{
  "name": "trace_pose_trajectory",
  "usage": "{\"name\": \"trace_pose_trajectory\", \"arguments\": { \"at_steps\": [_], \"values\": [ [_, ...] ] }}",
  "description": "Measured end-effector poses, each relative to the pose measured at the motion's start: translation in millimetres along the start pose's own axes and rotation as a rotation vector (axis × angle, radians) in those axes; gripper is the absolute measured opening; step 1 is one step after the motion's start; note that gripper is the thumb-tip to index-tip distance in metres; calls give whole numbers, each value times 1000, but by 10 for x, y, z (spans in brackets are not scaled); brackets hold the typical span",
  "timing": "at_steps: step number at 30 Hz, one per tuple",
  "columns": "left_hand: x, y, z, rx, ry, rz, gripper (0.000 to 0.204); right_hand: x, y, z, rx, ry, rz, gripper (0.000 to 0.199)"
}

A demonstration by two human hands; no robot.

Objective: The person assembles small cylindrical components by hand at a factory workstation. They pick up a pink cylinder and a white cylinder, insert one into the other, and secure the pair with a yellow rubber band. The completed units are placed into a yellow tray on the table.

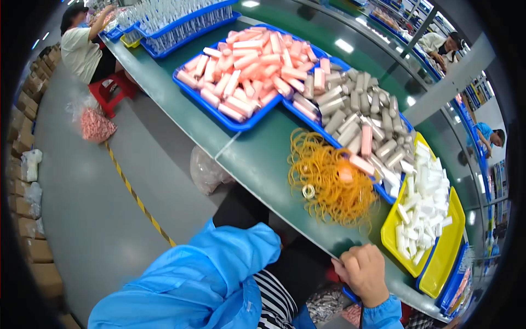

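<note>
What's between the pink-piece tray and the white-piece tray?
In the head view: a blue tray of mostly grey pieces, with rubber bands heaped on its near side.

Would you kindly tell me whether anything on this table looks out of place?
Yes: a few pink pieces lie among the grey pieces, though most pink ones fill another tray; the rubber bands also lie loose on the green table, outside any tray.

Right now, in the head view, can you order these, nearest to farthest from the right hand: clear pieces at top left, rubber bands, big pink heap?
From the right hand:
1. Rubber bands: ahead, slightly left.
2. Big pink heap: farther up and left.
3. Clear pieces: farthest, at top left.
</note>
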State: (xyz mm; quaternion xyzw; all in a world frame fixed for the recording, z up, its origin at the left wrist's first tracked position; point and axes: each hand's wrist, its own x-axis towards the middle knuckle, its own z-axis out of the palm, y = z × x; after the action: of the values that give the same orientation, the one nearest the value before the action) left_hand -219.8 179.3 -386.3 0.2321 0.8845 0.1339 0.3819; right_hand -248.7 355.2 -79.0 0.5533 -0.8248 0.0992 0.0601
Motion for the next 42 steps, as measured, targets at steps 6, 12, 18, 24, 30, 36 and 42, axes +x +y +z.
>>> {"name": "trace_pose_trajectory", "arguments": {
  "at_steps": [6,12,18,24,30,36,42],
  "values": [
    [96,-201,-108,-51,-19,58,18,-128,143,4,88,-231,-56,20],
    [89,-559,-345,-86,-125,41,19,-12,187,-45,245,-79,-103,18],
    [-39,-689,-415,-110,-127,38,20,36,213,-115,307,-128,-81,22],
    [-335,-678,-340,-143,21,63,21,-27,231,32,184,-126,-99,19],
    [-1502,-239,-712,-517,564,281,36,-6,192,22,219,19,-57,19],
    [-3205,-83,-1570,-853,504,222,32,-40,131,87,179,38,-67,23],
    [-4019,-635,-2540,-200,1327,-103,11,-10,-64,-148,238,99,13,22]
  ]
}}
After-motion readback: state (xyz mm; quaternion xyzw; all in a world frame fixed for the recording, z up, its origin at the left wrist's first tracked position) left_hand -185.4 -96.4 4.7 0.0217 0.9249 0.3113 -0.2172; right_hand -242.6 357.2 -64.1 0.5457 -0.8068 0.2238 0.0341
